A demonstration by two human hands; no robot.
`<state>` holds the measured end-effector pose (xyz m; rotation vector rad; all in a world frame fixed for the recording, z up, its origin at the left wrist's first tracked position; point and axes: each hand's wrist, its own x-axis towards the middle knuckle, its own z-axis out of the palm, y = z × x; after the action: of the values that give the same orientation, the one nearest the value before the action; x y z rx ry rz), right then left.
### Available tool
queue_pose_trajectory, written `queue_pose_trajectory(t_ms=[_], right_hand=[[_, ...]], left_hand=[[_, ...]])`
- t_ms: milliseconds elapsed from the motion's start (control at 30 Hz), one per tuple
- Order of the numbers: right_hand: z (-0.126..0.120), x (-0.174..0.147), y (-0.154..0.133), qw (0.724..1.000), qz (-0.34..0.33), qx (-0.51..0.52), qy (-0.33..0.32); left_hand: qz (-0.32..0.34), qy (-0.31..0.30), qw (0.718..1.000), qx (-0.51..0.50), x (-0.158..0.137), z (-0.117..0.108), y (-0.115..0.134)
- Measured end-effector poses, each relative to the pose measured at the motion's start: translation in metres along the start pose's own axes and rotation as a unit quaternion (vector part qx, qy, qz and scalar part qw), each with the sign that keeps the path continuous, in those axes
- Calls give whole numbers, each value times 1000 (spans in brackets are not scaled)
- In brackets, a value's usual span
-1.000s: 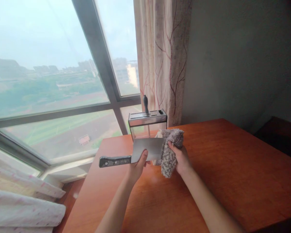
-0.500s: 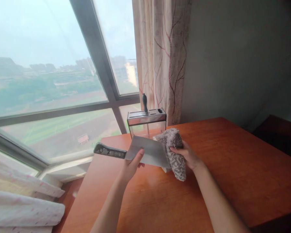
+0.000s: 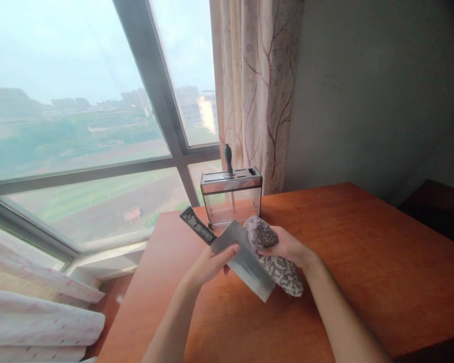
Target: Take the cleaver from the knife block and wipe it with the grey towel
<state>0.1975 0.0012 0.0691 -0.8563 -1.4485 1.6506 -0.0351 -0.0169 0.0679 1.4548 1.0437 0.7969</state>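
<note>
A cleaver (image 3: pixel 245 264) with a broad grey blade and a dark, worn handle is held above the table. My left hand (image 3: pixel 212 262) pinches the blade near the handle end, thumb on the upper face and fingers underneath. The handle points up and to the left. My right hand (image 3: pixel 287 246) is closed on a fluffy grey-brown patterned cloth (image 3: pixel 278 272), which lies against the blade's right edge. Part of the blade is covered by the cloth, and the fingers under it are hidden.
Behind my hands, a clear-sided knife block (image 3: pixel 231 182) stands at the table's far edge, with one dark knife handle (image 3: pixel 228 159) sticking up from it. The reddish-brown table (image 3: pixel 348 262) stretches right. Beyond are a window (image 3: pixel 79 126) and a curtain (image 3: pixel 263 91).
The cleaver has turned so its handle points more steeply upward and its far blade end has dropped toward me. My right hand and the cloth have moved slightly lower along the blade.
</note>
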Motion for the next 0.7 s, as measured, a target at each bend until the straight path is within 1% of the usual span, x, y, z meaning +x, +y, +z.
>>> queue_pose_trajectory(t_ms=[200, 267, 367, 500, 633, 700], right_hand=[[17, 6, 5, 999, -2, 35, -3], [22, 8, 7, 999, -15, 47, 12], [26, 9, 8, 998, -25, 52, 29], [24, 8, 7, 999, -8, 46, 21], [20, 8, 7, 999, -3, 34, 24], [18, 9, 7, 999, -3, 39, 31]], left_hand=[[-27, -94, 995, 19, -3, 6, 6], [-27, -106, 994, 23, -3, 7, 8], [-13, -80, 996, 34, -2, 6, 10], [11, -36, 999, 10, -1, 0, 9], [23, 32, 999, -13, 2, -5, 9], [23, 55, 998, -21, 2, -5, 9]])
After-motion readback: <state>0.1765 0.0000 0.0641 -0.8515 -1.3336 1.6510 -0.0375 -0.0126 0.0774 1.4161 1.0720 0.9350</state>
